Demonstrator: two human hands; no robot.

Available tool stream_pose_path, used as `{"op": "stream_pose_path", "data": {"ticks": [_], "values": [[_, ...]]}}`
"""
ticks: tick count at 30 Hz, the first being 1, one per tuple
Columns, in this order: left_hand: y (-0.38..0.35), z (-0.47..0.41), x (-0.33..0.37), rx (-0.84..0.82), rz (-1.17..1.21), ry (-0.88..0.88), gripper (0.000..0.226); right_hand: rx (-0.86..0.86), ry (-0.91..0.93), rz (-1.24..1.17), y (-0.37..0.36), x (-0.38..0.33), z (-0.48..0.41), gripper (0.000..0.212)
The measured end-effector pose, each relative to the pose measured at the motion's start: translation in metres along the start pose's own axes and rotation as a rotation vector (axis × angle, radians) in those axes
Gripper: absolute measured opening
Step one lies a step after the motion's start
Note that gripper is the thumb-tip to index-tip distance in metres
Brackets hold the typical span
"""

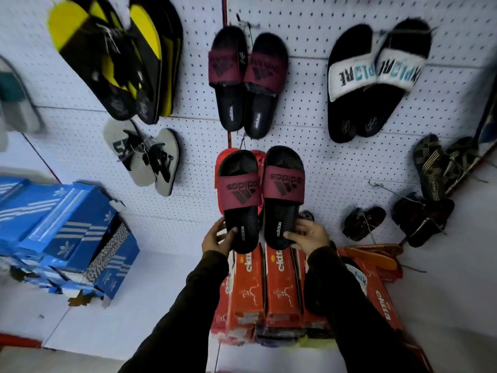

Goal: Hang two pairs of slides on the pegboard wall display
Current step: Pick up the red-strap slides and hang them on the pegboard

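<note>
Both hands are up at the pegboard here, each holding one slide of a black pair with maroon adidas straps. The left hand has its thumb over the heel of the left slide, fingers curled behind it. The right hand pinches the heel of the right slide the same way. The two slides sit side by side against the pegboard, toes up, with something red peeking out behind the left one.

Right above them on the pegboard hangs a matching maroon pair. Further right of that pair is a black pair with white straps; to the left, yellow-and-black flip-flops. Below the hands, at the foot of the pegboard, are red ektta boxes, with blue boxes off to the left.
</note>
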State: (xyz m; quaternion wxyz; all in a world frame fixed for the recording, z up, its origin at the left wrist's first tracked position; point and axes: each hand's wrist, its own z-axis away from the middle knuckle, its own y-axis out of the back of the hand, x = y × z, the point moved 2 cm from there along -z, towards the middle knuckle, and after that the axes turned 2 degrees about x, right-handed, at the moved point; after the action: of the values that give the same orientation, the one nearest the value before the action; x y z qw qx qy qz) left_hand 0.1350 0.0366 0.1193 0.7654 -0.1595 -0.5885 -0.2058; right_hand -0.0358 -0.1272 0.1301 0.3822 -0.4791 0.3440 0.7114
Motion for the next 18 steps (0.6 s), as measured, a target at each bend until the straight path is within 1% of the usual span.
{"op": "stream_pose_path", "data": {"ticks": [4,10,15,18], "values": [[0.011,-0.01,0.051,-0.004,0.08,-0.129,0.051,0.039,0.136,-0.067,-0.012,-0.053,0.01,0.049],[0.024,-0.025,0.128,-0.012,0.147,-0.291,0.053,0.095,0.352,-0.062,-0.022,-0.132,0.02,0.044],[0.031,-0.033,0.198,-0.012,0.183,-0.416,0.052,0.09,0.478,-0.115,-0.029,-0.194,0.021,0.04],[0.031,-0.041,0.239,-0.006,0.193,-0.479,0.052,0.086,0.529,-0.131,-0.034,-0.234,0.018,0.045]]}}
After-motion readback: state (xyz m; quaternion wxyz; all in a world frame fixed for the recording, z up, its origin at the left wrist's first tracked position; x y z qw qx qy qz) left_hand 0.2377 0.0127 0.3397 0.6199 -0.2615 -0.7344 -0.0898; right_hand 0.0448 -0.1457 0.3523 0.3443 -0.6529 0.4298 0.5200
